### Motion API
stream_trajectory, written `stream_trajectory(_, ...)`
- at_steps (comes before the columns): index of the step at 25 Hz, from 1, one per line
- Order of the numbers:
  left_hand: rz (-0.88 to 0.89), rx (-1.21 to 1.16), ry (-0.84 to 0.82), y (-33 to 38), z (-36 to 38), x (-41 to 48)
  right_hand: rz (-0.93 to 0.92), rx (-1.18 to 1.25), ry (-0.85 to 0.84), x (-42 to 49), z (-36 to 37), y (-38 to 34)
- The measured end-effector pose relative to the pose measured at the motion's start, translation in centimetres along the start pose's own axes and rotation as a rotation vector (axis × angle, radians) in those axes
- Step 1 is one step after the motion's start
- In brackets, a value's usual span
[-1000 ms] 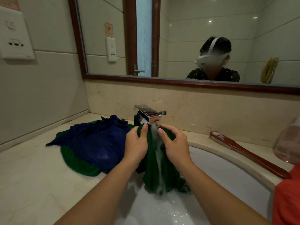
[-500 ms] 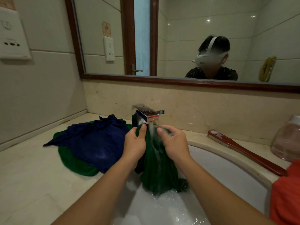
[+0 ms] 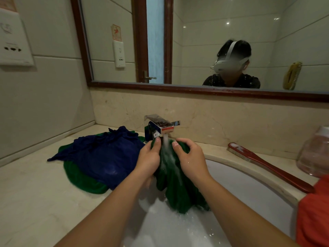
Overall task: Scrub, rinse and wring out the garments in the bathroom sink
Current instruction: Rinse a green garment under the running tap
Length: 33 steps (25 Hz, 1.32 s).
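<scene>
Two garments lie heaped on the marble counter (image 3: 35,193) left of the sink (image 3: 249,184): a dark blue garment (image 3: 105,154) spread over a second green piece (image 3: 80,180), whose edge shows beneath it. A red long-handled brush (image 3: 267,164) rests on the rim at the right, bristles toward the wall, near a clear jar (image 3: 313,154). The chrome faucet (image 3: 161,126) stands right behind the hands, and its running stream (image 3: 166,142) falls between the thumbs, blurring the cloth there. (Foam or splashing whitens the basin below.)

The green garment (image 3: 178,191) is held bunched under the spout, over the basin. It is dark and soaked, and hangs in heavy folds with its lower end down at the foamy water. The left hand (image 3: 148,157) grips its left side, fingers wrapped behind and thumb in front; the right hand (image 3: 191,158) clutches the other side the same way.

Most fingers are hidden behind the fabric. The jar and an orange thing (image 3: 313,216) at the right are cut off by the frame, and the mirror (image 3: 178,90) shows only its lower part.
</scene>
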<state>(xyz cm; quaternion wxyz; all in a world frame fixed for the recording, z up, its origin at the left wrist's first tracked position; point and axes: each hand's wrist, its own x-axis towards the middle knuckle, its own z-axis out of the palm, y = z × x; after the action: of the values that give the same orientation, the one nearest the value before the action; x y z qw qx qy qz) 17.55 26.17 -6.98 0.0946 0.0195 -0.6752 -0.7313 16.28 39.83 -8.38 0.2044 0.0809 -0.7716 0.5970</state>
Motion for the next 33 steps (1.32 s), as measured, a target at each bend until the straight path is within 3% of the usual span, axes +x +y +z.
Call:
stream_trajectory(5,0.191,0.108,0.194,0.2,-0.2,-0.1,0.069,-0.038,-0.188,-0.6,1.4,-0.4)
stream_trajectory(8,0.208,0.134,0.246,0.1,-0.4,0.0,-0.026,0.014,-0.183,-0.8,1.8,-0.6)
stream_trajectory(12,0.153,0.172,0.2,-0.2,-0.4,0.2,-0.005,0.127,-0.159,-0.5,1.4,-0.4)
stream_trajectory(17,0.092,0.128,0.106,-0.2,-0.4,0.1,0.006,0.098,-0.048,0.0,0.7,-0.3)
stream_trajectory(28,0.179,0.088,0.145,0.1,-0.6,-0.2,0.115,0.02,-0.203,-0.6,0.9,-0.5)
stream_trajectory(33,0.178,0.136,0.101,0.1,-0.5,-0.2,0.077,0.081,-0.071,-0.4,0.8,-0.5)
